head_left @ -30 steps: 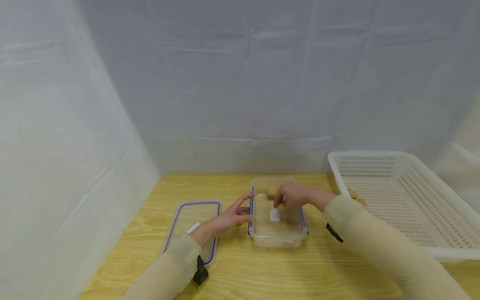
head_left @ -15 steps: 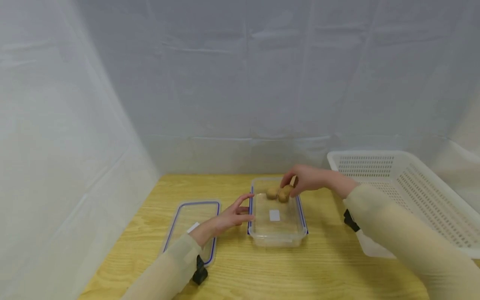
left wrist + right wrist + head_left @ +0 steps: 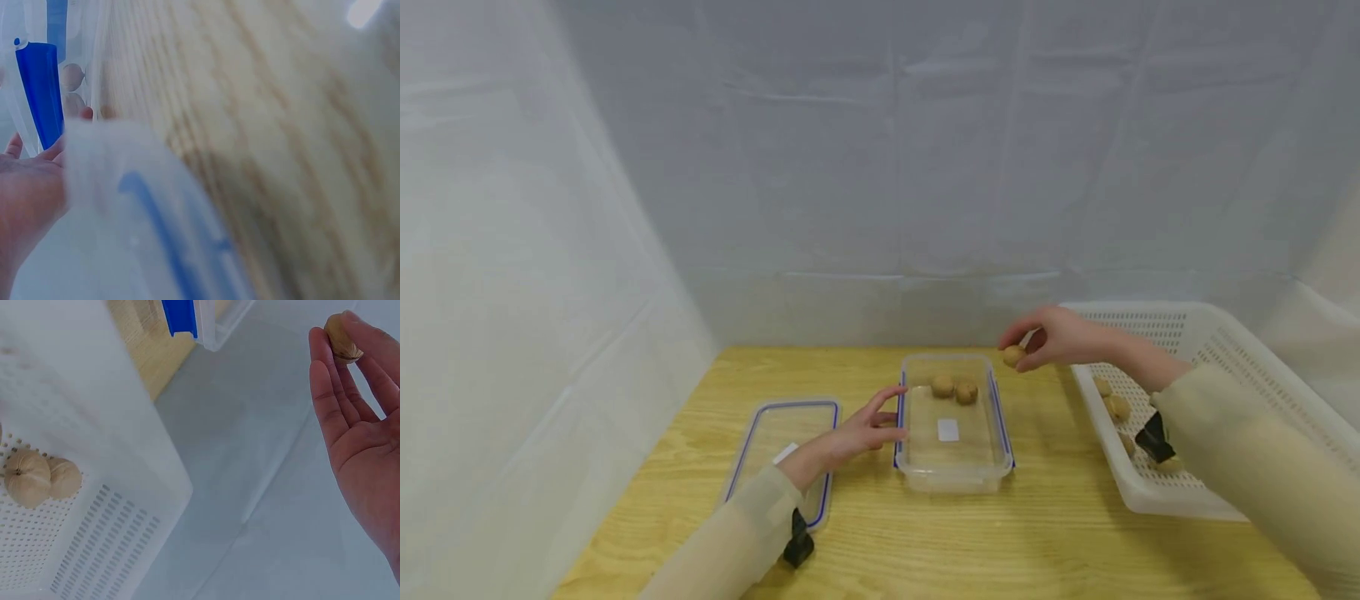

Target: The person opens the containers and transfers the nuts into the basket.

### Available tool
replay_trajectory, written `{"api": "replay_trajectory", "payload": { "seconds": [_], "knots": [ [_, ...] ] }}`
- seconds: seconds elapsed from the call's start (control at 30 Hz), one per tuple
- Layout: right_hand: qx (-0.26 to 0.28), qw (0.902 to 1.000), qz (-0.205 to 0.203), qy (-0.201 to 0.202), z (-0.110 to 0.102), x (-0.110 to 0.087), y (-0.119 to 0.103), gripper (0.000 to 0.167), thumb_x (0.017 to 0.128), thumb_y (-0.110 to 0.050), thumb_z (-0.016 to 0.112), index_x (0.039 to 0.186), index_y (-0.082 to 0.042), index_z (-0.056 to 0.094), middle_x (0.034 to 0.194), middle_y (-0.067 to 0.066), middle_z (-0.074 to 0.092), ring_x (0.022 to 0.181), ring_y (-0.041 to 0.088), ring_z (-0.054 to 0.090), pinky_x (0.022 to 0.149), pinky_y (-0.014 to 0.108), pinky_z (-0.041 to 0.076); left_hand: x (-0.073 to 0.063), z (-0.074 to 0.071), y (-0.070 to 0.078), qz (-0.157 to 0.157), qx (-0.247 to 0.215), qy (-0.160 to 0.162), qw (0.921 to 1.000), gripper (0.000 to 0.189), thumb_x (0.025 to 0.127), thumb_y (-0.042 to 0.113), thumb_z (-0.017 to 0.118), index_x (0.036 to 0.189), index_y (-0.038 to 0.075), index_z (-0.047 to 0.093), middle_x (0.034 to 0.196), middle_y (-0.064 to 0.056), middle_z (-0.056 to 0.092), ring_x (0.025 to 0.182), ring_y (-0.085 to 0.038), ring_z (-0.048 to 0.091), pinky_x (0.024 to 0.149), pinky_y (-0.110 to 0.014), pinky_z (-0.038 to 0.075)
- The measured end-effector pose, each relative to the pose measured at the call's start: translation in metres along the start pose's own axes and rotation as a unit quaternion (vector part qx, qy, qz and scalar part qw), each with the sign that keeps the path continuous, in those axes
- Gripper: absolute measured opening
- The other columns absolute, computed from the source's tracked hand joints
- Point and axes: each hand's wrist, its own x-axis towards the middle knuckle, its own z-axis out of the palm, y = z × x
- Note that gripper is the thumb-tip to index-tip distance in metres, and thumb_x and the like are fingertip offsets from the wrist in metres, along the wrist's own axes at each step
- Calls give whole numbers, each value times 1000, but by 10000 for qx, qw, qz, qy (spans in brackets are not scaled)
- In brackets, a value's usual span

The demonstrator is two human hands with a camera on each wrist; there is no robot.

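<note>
My right hand (image 3: 1060,335) pinches a walnut (image 3: 1015,356) between thumb and fingers, in the air between the clear storage box and the white basket. The right wrist view shows that walnut (image 3: 342,339) at the fingertips. The clear plastic box (image 3: 953,482), with blue clips along its sides, stands uncovered on the table. Two walnuts (image 3: 966,392) lie side by side near its far end. My left hand (image 3: 861,432) rests its spread, fairly straight fingers at the box's left side, beside a blue clip (image 3: 42,94) in the left wrist view.
A clear lid with a blue seal (image 3: 790,406) lies left of the box, partly under my left forearm. The white perforated basket (image 3: 1138,498) stands at the right, with several walnuts (image 3: 1117,408) along its left side. White sheeting (image 3: 880,167) rises behind the table.
My right hand has risen out of the box and moved right with a walnut in its fingers. Two walnuts in the box now show uncovered. The left hand has stayed in place.
</note>
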Motion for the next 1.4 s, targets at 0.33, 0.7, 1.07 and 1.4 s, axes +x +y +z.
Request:
{"api": "replay_trajectory", "payload": {
  "seconds": [0.33,0.7,1.07,1.4],
  "knots": [
    [311,9986,149,394,-17,-44,15,33,88,-7,71,120,2,65,116,16,63,91,17,67,75,33,55,0,3,0,6,24,9,10000,68,100,12,54,156,19,16,148,-31,31,136,-42,31,104,-64,25],
    [33,9935,406,1066,-21,-99,44,33,88,-9,71,120,0,65,117,14,62,92,6,64,71,30,55,0,5,1,9,19,42,10000,69,98,15,57,155,20,17,147,-31,32,135,-42,33,104,-63,26],
    [-65,9838,723,1639,-14,-147,80,33,88,-6,71,119,0,64,105,-9,64,83,3,66,64,28,55,-1,6,2,46,10,51,10000,70,98,15,57,155,20,18,148,-31,31,136,-43,32,104,-64,26],
    [-423,9714,1568,1734,-8,-181,102,40,89,-13,72,121,7,60,112,18,63,80,-1,64,64,27,53,-1,7,1,46,4,53,10000,71,97,19,59,155,20,19,147,-31,32,135,-42,33,104,-63,27]
  ]
}}
